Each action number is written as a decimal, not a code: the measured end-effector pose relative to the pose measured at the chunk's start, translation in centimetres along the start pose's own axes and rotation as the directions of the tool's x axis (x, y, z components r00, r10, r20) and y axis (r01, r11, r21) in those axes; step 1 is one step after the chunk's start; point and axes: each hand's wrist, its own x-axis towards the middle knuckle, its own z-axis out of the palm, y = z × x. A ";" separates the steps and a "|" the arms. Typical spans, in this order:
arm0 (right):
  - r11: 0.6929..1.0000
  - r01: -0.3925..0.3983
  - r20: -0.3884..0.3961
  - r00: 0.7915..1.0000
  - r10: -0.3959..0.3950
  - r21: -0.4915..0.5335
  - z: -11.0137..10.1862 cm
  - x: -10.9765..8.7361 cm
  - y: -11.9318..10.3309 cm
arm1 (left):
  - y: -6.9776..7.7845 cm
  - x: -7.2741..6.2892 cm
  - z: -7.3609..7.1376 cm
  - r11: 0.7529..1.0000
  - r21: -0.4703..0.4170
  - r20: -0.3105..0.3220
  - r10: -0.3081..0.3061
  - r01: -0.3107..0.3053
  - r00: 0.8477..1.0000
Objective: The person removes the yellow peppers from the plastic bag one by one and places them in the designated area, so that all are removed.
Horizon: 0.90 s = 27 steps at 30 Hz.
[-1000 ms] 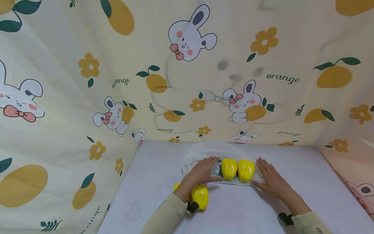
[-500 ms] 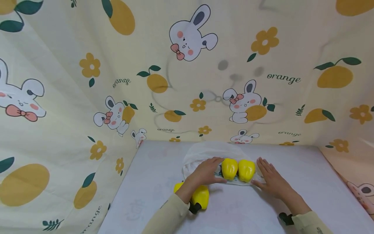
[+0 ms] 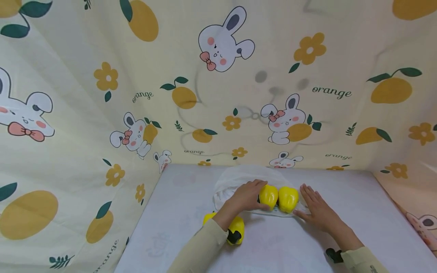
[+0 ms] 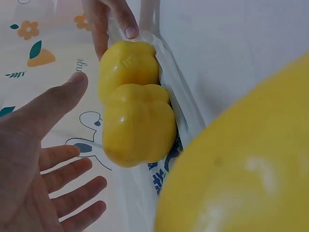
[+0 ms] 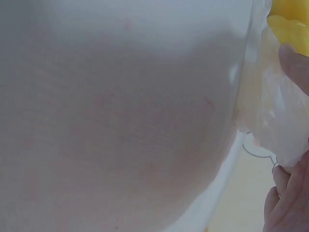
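Left hand (image 3: 249,195) and right hand (image 3: 315,208): fingers spread, empty. I judge uneven pushing could roll a lobed yellow pepper (image 4: 139,126) off the white plastic bag (image 3: 252,175).

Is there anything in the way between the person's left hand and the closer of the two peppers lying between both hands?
Nothing visible is in the way: the left hand is right beside the closer yellow pepper. The other pepper sits on its far side, toward the right hand.
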 end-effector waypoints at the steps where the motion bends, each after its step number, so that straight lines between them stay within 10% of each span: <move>1: 1.000 0.000 0.001 1.000 0.000 0.002 0.0 0.0 0.0 | 0.0 0.2 0.0 1.000 0.003 0.006 -0.002 0.002 1.000; 27: 1.000 0.006 0.000 1.000 -0.006 -0.003 -0.1 0.0 -0.3 | -0.1 2.6 1.2 0.992 0.046 0.096 -0.118 0.114 0.988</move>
